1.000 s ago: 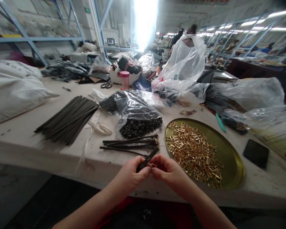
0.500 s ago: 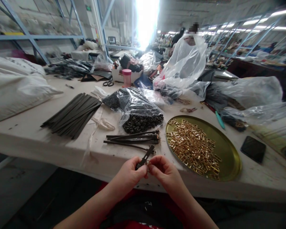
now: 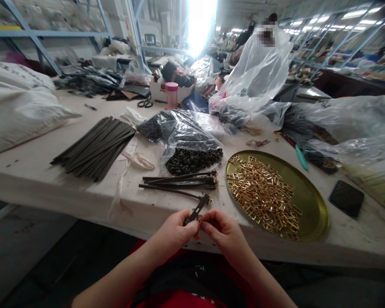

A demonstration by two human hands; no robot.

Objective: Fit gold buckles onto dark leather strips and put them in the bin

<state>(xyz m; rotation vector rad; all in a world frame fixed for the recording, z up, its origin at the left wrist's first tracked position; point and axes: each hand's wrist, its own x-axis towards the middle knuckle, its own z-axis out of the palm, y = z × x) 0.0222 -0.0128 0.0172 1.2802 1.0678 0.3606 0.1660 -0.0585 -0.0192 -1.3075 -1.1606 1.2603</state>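
My left hand is closed on a dark strap, whose slotted end sticks up past the thumb. Fingers of my right hand pinch a small gold buckle against the strap; the fingertips hide part of it. Just beyond my hands lie several dark straps with gold buckles at their right ends. To the right, a round gold tray holds a heap of gold buckles. Black small loops spill from a clear plastic bag behind the straps.
A fanned stack of dark straps lies on the left. A white sack fills the far left. Scissors and a pink-lidded jar stand farther back. On the right are a phone and a teal tool. A person handles a large clear bag.
The view has shifted slightly, so the table items sit a little higher in the picture. My hands keep nearly the same hold on the strap and buckle. The person's bag has risen.
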